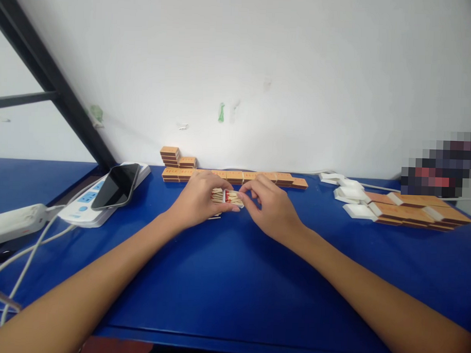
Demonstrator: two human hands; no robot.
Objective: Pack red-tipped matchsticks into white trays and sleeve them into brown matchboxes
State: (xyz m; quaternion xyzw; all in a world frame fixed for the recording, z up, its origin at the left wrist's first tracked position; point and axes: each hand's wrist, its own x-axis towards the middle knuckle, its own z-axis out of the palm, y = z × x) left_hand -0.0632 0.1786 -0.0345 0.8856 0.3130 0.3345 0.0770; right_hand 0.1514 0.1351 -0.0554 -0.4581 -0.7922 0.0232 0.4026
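A small white matchbox tray [241, 203] with red-tipped matches [232, 197] in it is between my hands, low over the blue table. My left hand [202, 198] is closed around the tray's left part, thumb on the near side and fingers on the far side. My right hand [271, 206] is closed in a pinch, thumb and forefinger together at the pale ends of the matches at the tray's right end. More loose matches [217, 196] lie just left of the tray, partly hidden by my left hand.
A row of orange matchboxes [234, 177] runs along the wall, with a small stack [170, 156] at its left. Stacked matchboxes [404, 212] and white empty trays [351, 193] stand at right. A phone [116, 187] rests on a white power strip [86, 205] at left, near cables.
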